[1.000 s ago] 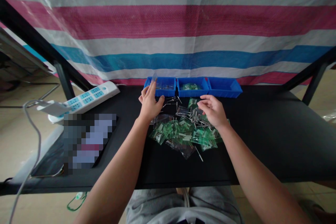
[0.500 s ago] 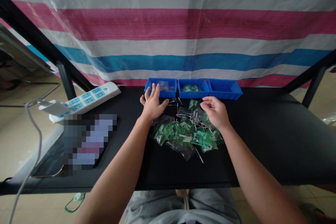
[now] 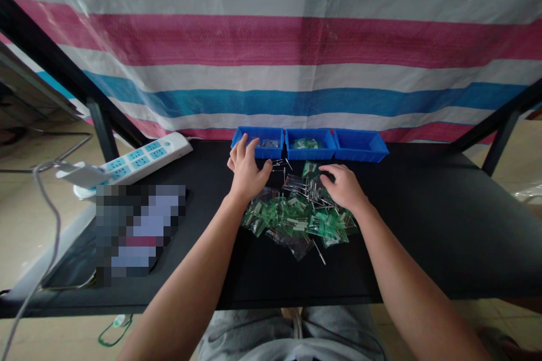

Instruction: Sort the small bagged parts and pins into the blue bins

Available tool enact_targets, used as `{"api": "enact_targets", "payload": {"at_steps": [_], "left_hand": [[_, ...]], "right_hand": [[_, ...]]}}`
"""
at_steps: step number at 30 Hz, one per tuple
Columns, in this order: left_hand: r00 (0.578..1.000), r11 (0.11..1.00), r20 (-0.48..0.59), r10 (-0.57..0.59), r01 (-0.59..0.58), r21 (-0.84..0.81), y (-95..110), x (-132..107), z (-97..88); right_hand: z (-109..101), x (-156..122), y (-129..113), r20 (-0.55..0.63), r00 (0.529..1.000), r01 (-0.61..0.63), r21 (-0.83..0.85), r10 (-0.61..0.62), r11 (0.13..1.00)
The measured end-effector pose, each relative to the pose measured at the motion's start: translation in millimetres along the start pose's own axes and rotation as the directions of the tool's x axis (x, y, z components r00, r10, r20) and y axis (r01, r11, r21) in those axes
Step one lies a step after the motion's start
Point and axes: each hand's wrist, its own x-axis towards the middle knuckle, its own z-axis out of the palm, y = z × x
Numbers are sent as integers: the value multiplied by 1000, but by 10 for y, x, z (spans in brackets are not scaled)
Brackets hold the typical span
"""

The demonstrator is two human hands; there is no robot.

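My left hand (image 3: 247, 170) hovers at the front of the left blue bin (image 3: 258, 153), its fingers spread and nothing in them. Small clear packets (image 3: 270, 143) lie inside that bin. Over the right upper side of the heap is my right hand (image 3: 344, 183), thumb and forefinger apart, with no object visible between them. Its fingertips are close to a green packet (image 3: 310, 168). Below the hands spreads a heap of green plastic packets (image 3: 277, 210), mixed with clear packets (image 3: 301, 247) and loose metal pins that look like rivets (image 3: 319, 252).
The middle blue bin (image 3: 311, 153) holds green packets; the right blue bin (image 3: 361, 154) stands beside it. A white power strip (image 3: 139, 161) with a plugged-in charger and a pixelated phone (image 3: 144, 231) lie left on the black table (image 3: 444, 225). Striped sheeting (image 3: 271, 39) hangs behind.
My right hand's thumb and forefinger have parted and moved slightly left. The clear packet in the left bin now lies lower and flatter. My left hand stays spread at the bin.
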Motion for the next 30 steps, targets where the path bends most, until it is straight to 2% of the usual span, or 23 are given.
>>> {"api": "enact_targets", "payload": {"at_steps": [3, 6, 9, 16, 22, 26, 30], "left_hand": [[999, 999, 5, 39, -39, -22, 53, -26, 5], [997, 996, 11, 80, -79, -36, 79, -47, 18], [989, 988, 22, 146, -144, -59, 84, -66, 38], [913, 932, 198, 357, -335, -139, 95, -106, 99], [879, 918, 269, 394, -360, -166, 103, -116, 131], [855, 903, 294, 428, -389, -182, 97, -116, 147], [826, 886, 322, 463, -422, -192, 92, -118, 154]], "right_hand": [[9, -11, 1, 38, 998, 44, -45, -42, 998], [0, -16, 5, 36, 999, 20, -86, -16, 996], [-14, -16, 12, 82, 996, -12, -107, 21, 994], [-52, -14, -40, 146, 987, -50, -65, 59, 997], [-84, -11, -77, 176, 983, -54, -5, 54, 999], [-89, -2, -83, 142, 988, -63, 37, 57, 997], [-95, 4, -81, 71, 986, -163, 214, 151, 963]]}}
